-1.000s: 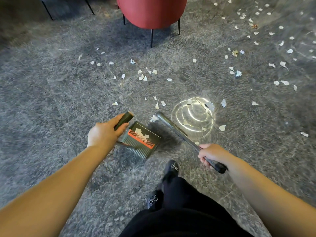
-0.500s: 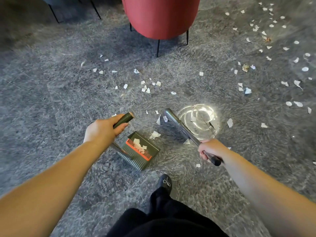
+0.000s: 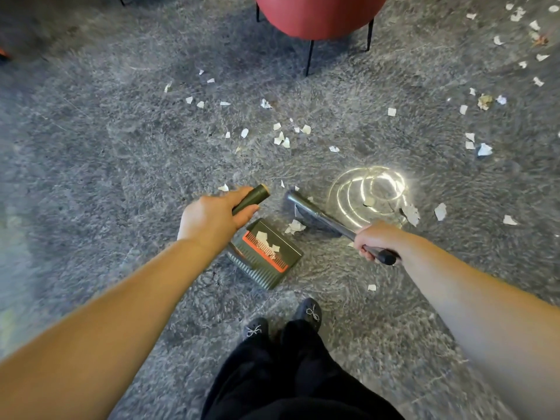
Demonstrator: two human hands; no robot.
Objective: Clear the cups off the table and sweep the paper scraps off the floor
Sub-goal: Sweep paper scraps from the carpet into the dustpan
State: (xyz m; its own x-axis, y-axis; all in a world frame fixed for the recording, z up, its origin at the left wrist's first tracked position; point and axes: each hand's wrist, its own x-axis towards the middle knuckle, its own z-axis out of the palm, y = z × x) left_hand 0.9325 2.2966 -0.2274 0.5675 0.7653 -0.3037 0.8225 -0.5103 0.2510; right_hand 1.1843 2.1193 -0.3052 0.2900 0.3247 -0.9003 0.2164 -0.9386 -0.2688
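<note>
Left hand [image 3: 212,221] — fingers curled round the dark green cylindrical handle [image 3: 251,199] of a dark green plastic dustpan [image 3: 266,253]. The dustpan sits on the grey speckled floor [image 3: 121,165] just below and to the right of that hand, its ribbed back edge toward the person's feet. An orange comb strip [image 3: 266,253] runs across the pan; a few white paper scraps [image 3: 266,242] lie on it inside the pan.

Right hand [image 3: 374,241] — fingers wrapped round the dark grip of a grey metal broom handle [image 3: 327,221], which slants up and left from the hand. Its far end reaches the floor between the two hands, near the top of the dustpan handle. Broom head is dark and blurred; bristles cannot be made out.

One crumpled white scrap [image 3: 295,227] lies on the floor between the pan mouth and the broom, just beside both. More scraps are scattered beyond both hands, denser to the far right beyond the right hand; one lies nearer the person than the right hand.

A bright ring-shaped light reflection [image 3: 368,194] lies on the floor just beyond the right hand. A red upholstered chair on thin black legs [image 3: 318,16] stands well beyond the hands. Black trousers and dark shoes with bow trim [image 3: 309,313] are below the dustpan.
</note>
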